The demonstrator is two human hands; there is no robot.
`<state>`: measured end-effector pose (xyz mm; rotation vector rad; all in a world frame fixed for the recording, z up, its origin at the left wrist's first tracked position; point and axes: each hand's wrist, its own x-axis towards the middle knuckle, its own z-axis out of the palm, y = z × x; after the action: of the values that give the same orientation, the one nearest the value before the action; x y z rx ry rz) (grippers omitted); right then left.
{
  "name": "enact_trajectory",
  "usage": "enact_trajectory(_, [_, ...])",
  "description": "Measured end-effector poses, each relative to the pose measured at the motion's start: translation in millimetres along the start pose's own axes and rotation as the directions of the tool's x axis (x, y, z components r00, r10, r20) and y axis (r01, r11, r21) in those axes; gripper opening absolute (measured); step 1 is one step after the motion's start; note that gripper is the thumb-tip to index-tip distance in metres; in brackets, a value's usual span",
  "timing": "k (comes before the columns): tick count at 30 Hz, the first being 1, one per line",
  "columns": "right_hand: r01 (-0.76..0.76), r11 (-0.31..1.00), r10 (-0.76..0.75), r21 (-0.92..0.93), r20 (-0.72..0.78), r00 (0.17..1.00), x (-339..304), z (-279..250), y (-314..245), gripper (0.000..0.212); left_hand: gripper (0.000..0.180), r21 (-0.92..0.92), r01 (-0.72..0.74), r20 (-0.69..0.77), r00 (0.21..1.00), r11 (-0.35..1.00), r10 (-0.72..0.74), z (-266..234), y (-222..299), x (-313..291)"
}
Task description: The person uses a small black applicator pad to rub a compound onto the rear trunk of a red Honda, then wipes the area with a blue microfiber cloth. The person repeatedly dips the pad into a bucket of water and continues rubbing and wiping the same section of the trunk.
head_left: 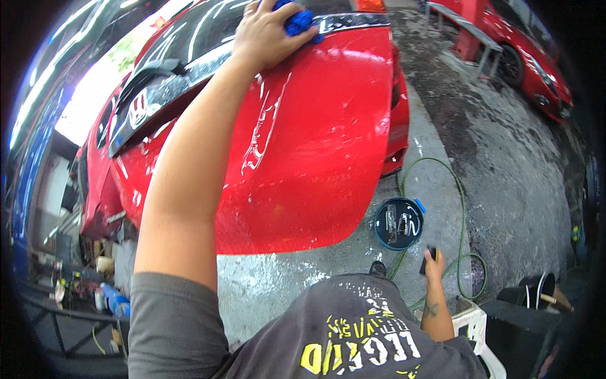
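My left hand (264, 35) is closed around a bunched blue cloth (299, 23). It presses the cloth against the red car panel (322, 132), near its upper edge beside the dark window strip. The panel is wet, with water streaks and droplets. Low at my right side, my right hand (434, 264) grips a small dark block (427, 260), partly covered by the fingers. Near that hand, a round dark bucket (377, 228) of water stands on the floor, with a bright blue piece at its rim.
A green hose (464, 208) loops over the wet concrete floor beside the bucket. A white plastic chair (475, 322) and a dark bin (521, 328) stand at the lower right. Another red car (536, 69) is parked at the far right. Bottles (113, 300) clutter a rack at the left.
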<state>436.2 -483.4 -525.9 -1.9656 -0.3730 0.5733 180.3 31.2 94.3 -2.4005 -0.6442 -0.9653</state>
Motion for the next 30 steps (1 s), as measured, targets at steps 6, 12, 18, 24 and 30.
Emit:
enact_trajectory(6, [-0.479,0.857,0.504,-0.189,0.121,0.855,-38,-40,135,0.047,0.044,0.072,0.081,-0.173,0.983,0.994,-0.067,22,35,-18])
enact_trajectory(12, [-0.020,0.875,0.214,-0.483,0.349,0.913,-20,-26,100,0.060,0.044,0.089,0.142,-0.119,0.984,0.986,-0.131,54,136,-75])
enact_trajectory(18, [-0.065,0.954,0.183,-0.291,0.397,0.899,40,-2,36,0.049,0.032,-0.189,0.148,-0.270,0.943,0.971,-0.196,54,201,-146])
enact_trajectory(24, [0.128,0.896,0.027,-0.425,0.341,0.940,32,14,-6,0.052,0.026,-0.260,0.061,-0.255,0.958,0.964,-0.130,6,173,-198])
enact_trajectory(30, [0.104,0.824,-0.043,-0.557,0.122,0.992,-74,28,35,0.043,0.027,-0.302,0.045,-0.263,0.956,0.952,-0.129,-54,102,-286])
